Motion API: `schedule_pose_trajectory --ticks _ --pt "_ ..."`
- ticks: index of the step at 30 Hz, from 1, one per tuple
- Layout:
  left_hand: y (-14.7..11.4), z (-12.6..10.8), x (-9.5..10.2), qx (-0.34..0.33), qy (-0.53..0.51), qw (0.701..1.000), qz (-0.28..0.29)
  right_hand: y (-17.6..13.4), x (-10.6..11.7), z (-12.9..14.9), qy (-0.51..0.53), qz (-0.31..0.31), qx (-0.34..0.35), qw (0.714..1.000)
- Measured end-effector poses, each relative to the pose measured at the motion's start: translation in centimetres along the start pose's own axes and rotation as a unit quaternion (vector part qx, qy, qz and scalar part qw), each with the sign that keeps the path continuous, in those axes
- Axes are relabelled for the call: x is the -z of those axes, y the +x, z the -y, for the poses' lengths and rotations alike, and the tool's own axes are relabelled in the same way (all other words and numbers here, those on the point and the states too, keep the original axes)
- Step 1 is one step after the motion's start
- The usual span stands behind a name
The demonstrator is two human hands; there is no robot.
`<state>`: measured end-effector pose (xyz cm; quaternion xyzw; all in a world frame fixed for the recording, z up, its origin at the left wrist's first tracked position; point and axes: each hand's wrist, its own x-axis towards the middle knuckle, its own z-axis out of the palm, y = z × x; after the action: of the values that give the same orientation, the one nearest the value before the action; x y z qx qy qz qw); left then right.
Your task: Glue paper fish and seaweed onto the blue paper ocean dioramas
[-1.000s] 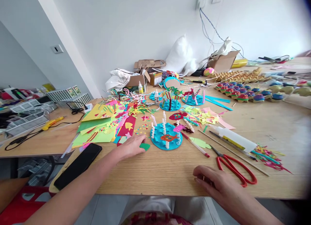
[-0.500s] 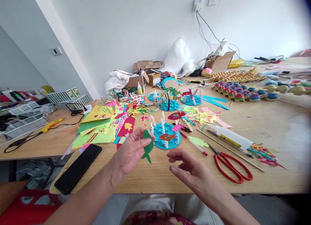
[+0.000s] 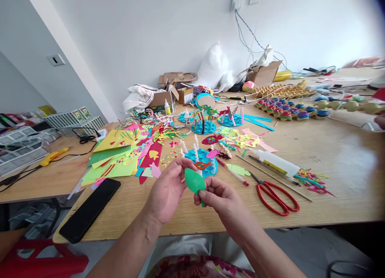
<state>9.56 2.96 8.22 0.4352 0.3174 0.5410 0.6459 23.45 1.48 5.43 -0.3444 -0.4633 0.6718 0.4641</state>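
My right hand [image 3: 222,200] pinches the tail end of a green paper fish [image 3: 194,181] between thumb and fingers. Beside the fish's other end, my left hand [image 3: 165,192] is cupped with its fingers loosely apart; whether a fingertip touches the paper is hard to see. Just beyond both hands lies a blue bumpy disc [image 3: 203,154] with white twisted pipe cleaners [image 3: 196,148] standing on it. An orange fish [image 3: 202,166] and a pink spotted fish [image 3: 213,153] are at its right part. My hands hide some of the disc's near edge.
Red-handled scissors [image 3: 278,198], a thin wooden stick [image 3: 276,178], a white glue bottle [image 3: 278,164] and a red pen [image 3: 233,172] lie to the right. Coloured paper sheets [image 3: 111,154] and a black phone [image 3: 90,210] are left. Finished-looking blue discs [image 3: 203,127] stand farther back. Part of another person's hand [image 3: 380,121] shows at far right.
The green fish has passed from my left hand to my right, which moved in from the right. It is turned, with a lighter face showing. The view has shifted slightly right.
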Motion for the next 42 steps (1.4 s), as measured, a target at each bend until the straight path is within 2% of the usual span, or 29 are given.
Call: schedule_pose_trajectory --ticks 6,10,13,15,16,18,20,21,24,31,37,40,42 --pt "-0.1 -0.3 0.7 -0.015 0.028 0.999 0.01 -0.1 0.7 0.0 0.053 0.016 -0.02 0.998" --pt "-0.3 0.0 0.6 -0.025 0.141 0.99 0.001 -0.1 0.9 0.0 0.04 0.01 -0.021 0.999" --pt "-0.6 0.2 0.5 -0.076 0.245 0.967 -0.018 -0.1 1.1 -0.1 -0.014 -0.01 0.009 1.0" --pt "-0.9 0.2 0.6 -0.144 0.32 0.936 0.005 -0.1 1.3 -0.3 -0.082 -0.055 0.077 0.992" --pt "-1.1 0.1 0.6 -0.189 0.364 0.912 0.022 -0.2 1.4 -0.4 -0.121 -0.081 0.123 0.982" --pt "-1.6 0.0 0.6 -0.282 0.45 0.846 0.051 -0.4 1.6 -0.7 -0.18 -0.124 0.217 0.951" --pt "-2.0 -0.1 0.6 -0.359 0.507 0.781 0.063 -0.5 1.8 -0.9 -0.202 -0.133 0.292 0.925" --pt "-2.1 -0.1 0.6 -0.386 0.521 0.758 0.067 -0.6 1.9 -1.0 -0.205 -0.129 0.317 0.917" --pt "-2.4 0.0 0.5 -0.424 0.536 0.726 0.074 -0.7 2.0 -1.1 -0.223 -0.118 0.355 0.9" --pt "-2.5 1.1 1.1 -0.424 0.558 0.711 0.058 -0.5 2.5 -1.3 -0.266 -0.122 0.369 0.882" --pt "-1.9 2.0 1.3 -0.422 0.595 0.681 0.057 -0.8 1.9 -1.5 -0.342 -0.106 0.371 0.857" --pt "-1.7 1.9 1.5 -0.408 0.585 0.7 0.017 -1.3 2.8 -1.2 -0.404 -0.126 0.353 0.835" --pt "-1.5 2.0 1.9 -0.382 0.553 0.74 -0.01 -1.7 4.9 -0.2 -0.45 -0.178 0.342 0.805"
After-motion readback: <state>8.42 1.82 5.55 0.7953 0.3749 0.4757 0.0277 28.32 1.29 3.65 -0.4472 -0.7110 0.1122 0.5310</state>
